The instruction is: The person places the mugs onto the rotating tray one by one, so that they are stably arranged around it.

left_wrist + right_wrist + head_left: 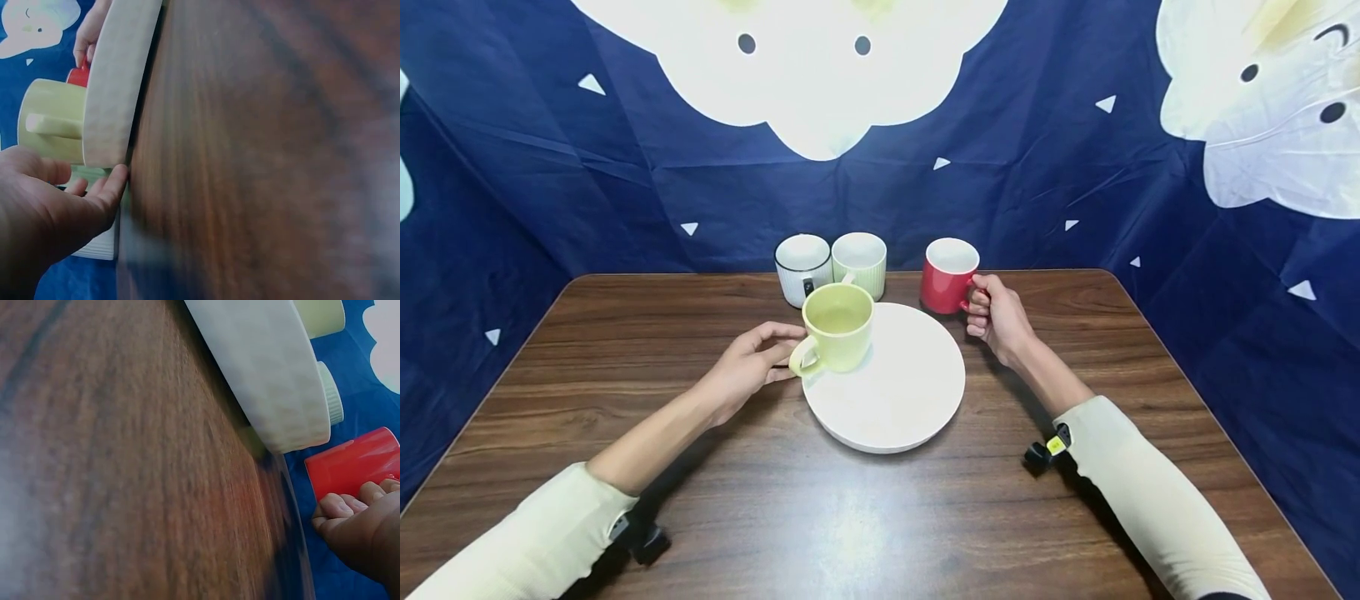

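A yellow-green mug (842, 333) stands on the left part of a thick white round stand (902, 408), its handle pointing toward my left hand (748, 367). That hand's fingers are spread loosely beside the handle; in the left wrist view its fingertips (117, 178) are right at the stand's edge, and the mug handle (55, 126) shows free of them. Behind the stand on the right is a red mug (949, 279) with a white inside. My right hand (1000, 321) grips it by the handle, fingers curled, as the right wrist view also shows.
Behind the yellow-green mug, a white ribbed mug (803, 271) with a dark rim and a pale green ribbed mug (861, 262) stand side by side near the far edge of the wooden table (700, 500). A dark blue cloth (820, 200) with cloud prints hangs behind.
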Motion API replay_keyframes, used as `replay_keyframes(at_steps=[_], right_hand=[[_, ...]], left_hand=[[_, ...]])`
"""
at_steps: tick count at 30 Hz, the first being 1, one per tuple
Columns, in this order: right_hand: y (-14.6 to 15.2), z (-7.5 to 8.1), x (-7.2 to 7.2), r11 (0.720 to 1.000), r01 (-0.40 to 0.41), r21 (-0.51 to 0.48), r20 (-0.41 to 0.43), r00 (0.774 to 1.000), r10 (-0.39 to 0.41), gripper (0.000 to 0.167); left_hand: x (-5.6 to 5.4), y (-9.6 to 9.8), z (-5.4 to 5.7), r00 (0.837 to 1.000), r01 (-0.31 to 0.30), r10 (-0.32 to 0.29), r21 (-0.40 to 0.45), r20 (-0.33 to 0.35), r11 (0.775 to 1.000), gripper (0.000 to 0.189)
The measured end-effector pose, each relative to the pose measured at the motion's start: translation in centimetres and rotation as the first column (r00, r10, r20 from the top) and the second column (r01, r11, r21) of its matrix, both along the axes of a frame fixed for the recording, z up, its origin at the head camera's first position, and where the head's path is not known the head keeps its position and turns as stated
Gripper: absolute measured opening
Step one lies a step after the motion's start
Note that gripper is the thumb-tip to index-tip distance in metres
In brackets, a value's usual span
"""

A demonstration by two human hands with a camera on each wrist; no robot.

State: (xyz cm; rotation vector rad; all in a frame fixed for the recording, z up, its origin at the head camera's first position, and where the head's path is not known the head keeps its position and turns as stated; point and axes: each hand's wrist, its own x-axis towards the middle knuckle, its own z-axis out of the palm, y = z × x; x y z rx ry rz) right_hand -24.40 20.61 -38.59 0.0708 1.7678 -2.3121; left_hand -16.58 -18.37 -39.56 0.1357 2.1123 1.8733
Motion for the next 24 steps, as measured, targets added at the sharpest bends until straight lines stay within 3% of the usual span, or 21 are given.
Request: replay_keyframes(at_steps=[11,19,24], right_hand=[[0.3,0.2,1.1,1.000,-0.010,-0.013,-0.016,1.000,0.010,0.055],[0.3,0.5,1.9,1.000,-0.019,-0.017,-0.027,0.999,0.019,0.054],[0.5,1.0,2.3,1.000,-0.017,-0.011,-0.041,0.999,0.017,0.054]], left_hand=[[2.5,-0.5,0.3,0.997,-0.063,0.062,0.021,0.051,0.998,0.042],[4.3,-0.2,0.5,0.986,-0.130,0.124,0.047,0.109,0.990,0.041],[5.4,0.3,0.6,0.983,-0.151,0.144,0.056,0.110,0.987,0.042]])
